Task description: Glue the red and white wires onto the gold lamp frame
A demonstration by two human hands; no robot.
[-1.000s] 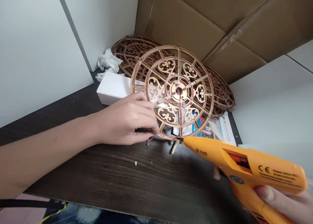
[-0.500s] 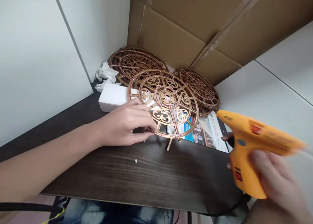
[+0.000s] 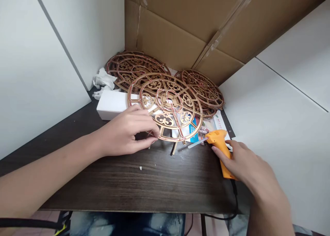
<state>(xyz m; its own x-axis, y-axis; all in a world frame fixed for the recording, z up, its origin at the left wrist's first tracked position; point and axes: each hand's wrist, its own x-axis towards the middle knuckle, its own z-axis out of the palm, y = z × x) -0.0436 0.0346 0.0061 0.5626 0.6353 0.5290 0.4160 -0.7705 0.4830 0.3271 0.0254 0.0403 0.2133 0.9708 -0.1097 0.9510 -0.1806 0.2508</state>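
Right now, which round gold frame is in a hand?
The front frame, held by the left hand; the others lie unheld in the left pile and right pile behind.

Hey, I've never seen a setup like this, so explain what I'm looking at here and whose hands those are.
No robot here: these are one person's bare hands, seen from a camera worn on the head, looking forward and down. The left hand pinches the rim of a round openwork frame. The right hand grips an orange glue gun, a pale glue stick poking out of it. On the dark tabletop lie piles of similar frames, a white box, crumpled tissue and a partly hidden printed sheet.
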